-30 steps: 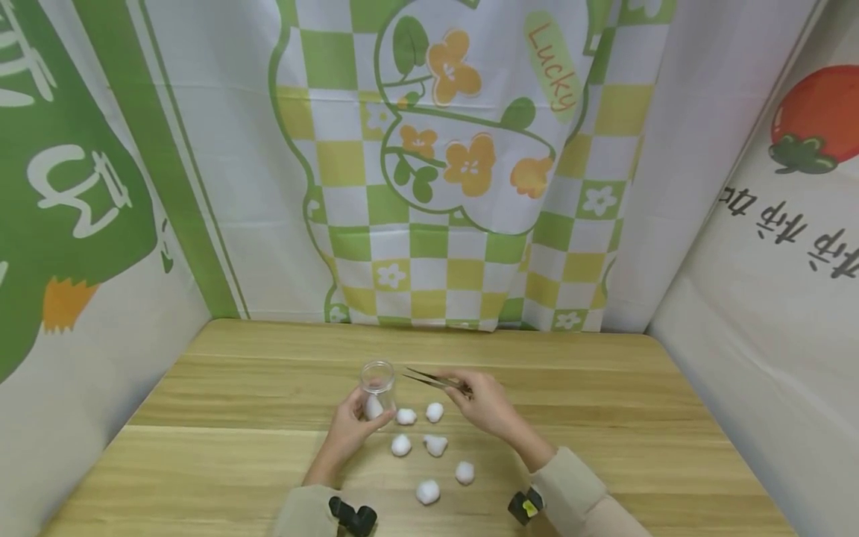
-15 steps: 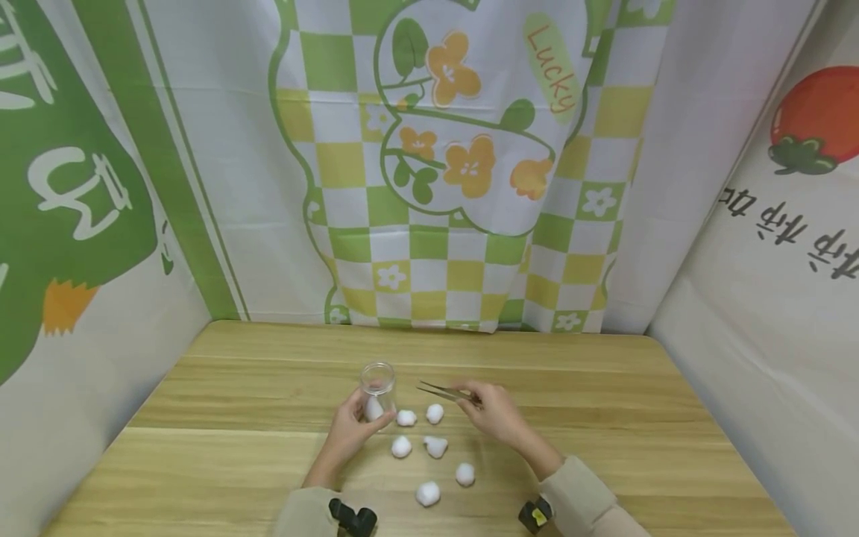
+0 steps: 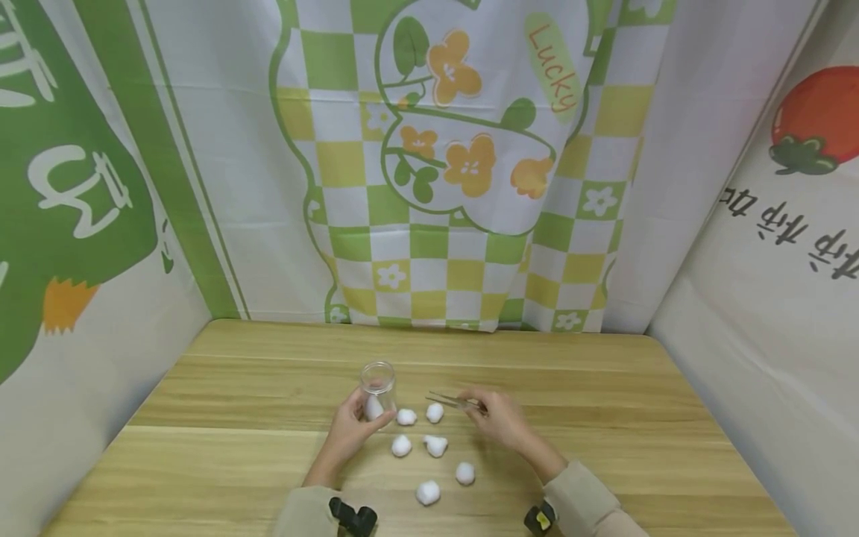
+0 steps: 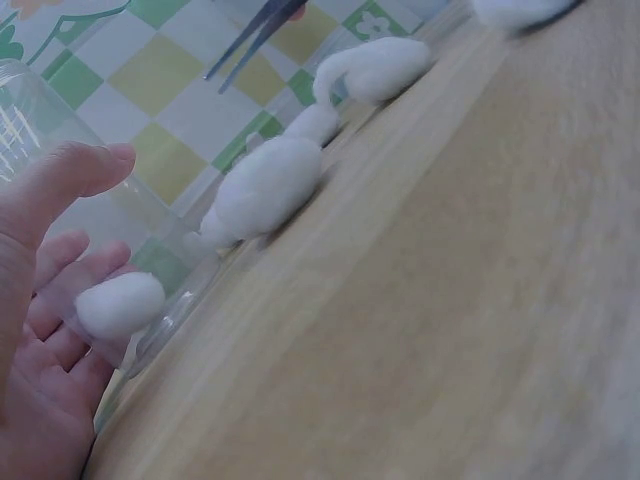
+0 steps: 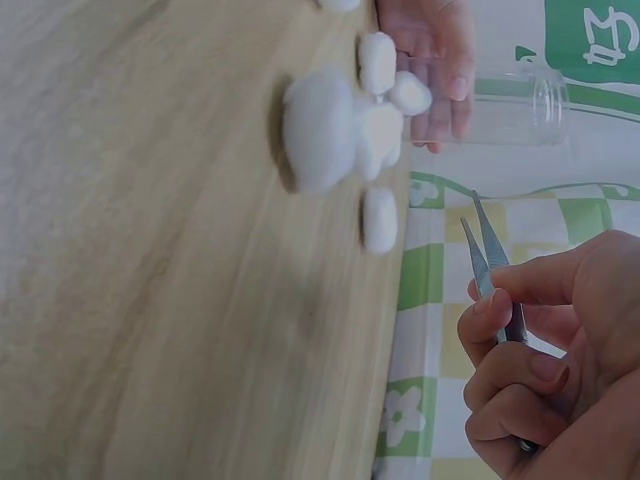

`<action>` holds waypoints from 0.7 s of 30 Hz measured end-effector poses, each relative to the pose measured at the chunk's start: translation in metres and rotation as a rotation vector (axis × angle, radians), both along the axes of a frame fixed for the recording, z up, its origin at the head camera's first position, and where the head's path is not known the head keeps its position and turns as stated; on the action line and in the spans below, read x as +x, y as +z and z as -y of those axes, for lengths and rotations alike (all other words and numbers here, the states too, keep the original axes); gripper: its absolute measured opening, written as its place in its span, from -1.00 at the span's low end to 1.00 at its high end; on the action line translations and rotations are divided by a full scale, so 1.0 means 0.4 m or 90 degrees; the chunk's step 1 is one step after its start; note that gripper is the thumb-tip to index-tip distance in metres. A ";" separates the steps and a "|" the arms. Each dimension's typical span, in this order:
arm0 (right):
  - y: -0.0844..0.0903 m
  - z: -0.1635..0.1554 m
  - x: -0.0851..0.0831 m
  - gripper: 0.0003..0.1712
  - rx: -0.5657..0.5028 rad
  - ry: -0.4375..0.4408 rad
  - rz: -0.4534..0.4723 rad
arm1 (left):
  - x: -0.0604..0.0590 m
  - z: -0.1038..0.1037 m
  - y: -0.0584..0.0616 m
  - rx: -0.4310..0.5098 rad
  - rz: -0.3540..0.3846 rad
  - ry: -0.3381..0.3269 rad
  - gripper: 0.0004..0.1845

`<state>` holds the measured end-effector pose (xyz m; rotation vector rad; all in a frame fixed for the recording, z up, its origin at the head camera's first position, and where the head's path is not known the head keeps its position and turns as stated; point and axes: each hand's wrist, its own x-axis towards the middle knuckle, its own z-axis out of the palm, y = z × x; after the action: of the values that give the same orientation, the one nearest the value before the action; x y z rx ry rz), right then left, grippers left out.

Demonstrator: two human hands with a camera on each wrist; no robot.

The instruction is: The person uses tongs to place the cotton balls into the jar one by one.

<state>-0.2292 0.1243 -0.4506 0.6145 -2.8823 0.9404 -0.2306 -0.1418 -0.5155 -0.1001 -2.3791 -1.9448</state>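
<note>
My left hand (image 3: 350, 426) grips a clear open-topped jar (image 3: 379, 378) standing upright on the table. One white cotton ball (image 4: 121, 305) lies at the bottom inside it. With my right hand (image 3: 498, 418) I pinch metal tweezers (image 3: 448, 400), whose tips point left and stand slightly apart with nothing between them. In the head view the tips are just above the back right cotton ball (image 3: 435, 413). Beside the jar sits another cotton ball (image 3: 406, 417). The right wrist view shows the tweezers (image 5: 487, 256) between thumb and forefinger, the other fingers curled.
Several more cotton balls lie toward the front: one with a wisp (image 3: 435, 446), one left of it (image 3: 401, 446), one at right (image 3: 465, 473) and one nearest me (image 3: 427, 492). A patterned curtain (image 3: 463, 246) hangs behind the wooden table (image 3: 235, 388).
My right hand has moved right and toward me with the tweezers, away from the jar's mouth to over the back right cotton ball. The left hand and jar have stayed put.
</note>
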 end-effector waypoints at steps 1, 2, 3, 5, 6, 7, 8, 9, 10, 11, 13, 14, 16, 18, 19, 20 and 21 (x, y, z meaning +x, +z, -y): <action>-0.002 -0.002 0.000 -0.75 0.002 -0.002 0.010 | 0.000 0.000 -0.001 0.000 -0.002 -0.002 -0.34; -0.005 -0.004 -0.001 -0.75 0.006 -0.004 0.017 | 0.000 0.000 -0.002 0.002 -0.002 -0.003 -0.33; -0.008 -0.005 -0.002 -0.75 0.007 -0.007 0.023 | 0.000 0.000 -0.003 0.002 -0.004 -0.004 -0.32; -0.013 -0.008 -0.005 -0.74 0.012 -0.012 0.033 | -0.001 0.000 -0.005 0.007 -0.003 -0.006 -0.31; -0.016 -0.009 -0.006 -0.74 0.011 -0.014 0.037 | -0.002 0.000 -0.006 0.010 -0.002 -0.004 -0.31; -0.018 -0.010 -0.007 -0.74 0.009 -0.015 0.041 | -0.002 0.001 -0.006 0.009 -0.002 -0.004 -0.30; -0.020 -0.012 -0.009 -0.73 0.009 -0.017 0.045 | -0.003 0.001 -0.007 0.009 -0.001 -0.003 -0.30; -0.022 -0.013 -0.010 -0.73 0.009 -0.017 0.048 | -0.003 0.001 -0.007 0.010 -0.001 -0.003 -0.30; -0.023 -0.014 -0.010 -0.72 0.008 -0.016 0.052 | -0.003 0.001 -0.007 0.011 -0.001 -0.003 -0.31; -0.024 -0.015 -0.011 -0.72 0.007 -0.015 0.055 | -0.004 0.002 -0.008 0.010 0.000 -0.002 -0.31; -0.028 -0.018 -0.012 -0.71 0.005 -0.012 0.057 | -0.003 0.003 -0.007 0.006 0.001 -0.004 -0.30; -0.030 -0.020 -0.014 -0.71 0.005 -0.011 0.056 | -0.005 0.003 -0.008 0.003 0.000 -0.004 -0.29; -0.032 -0.023 -0.014 -0.72 0.004 -0.013 0.056 | -0.007 0.003 -0.009 0.001 0.002 -0.005 -0.29; -0.034 -0.026 -0.014 -0.72 0.006 -0.012 0.057 | -0.007 0.003 -0.010 -0.002 0.002 -0.005 -0.28; -0.035 -0.027 -0.014 -0.73 0.008 -0.014 0.058 | -0.008 0.003 -0.011 -0.002 0.004 -0.004 -0.28; -0.035 -0.027 -0.014 -0.73 0.012 -0.015 0.063 | -0.008 0.004 -0.012 -0.002 0.005 -0.002 -0.28; -0.036 -0.027 -0.013 -0.73 0.016 -0.015 0.066 | -0.007 0.004 -0.012 0.000 0.007 -0.002 -0.28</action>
<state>-0.2346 0.1352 -0.4649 0.5472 -2.9898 0.9610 -0.2334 -0.1434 -0.5202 -0.0933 -2.3868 -1.9530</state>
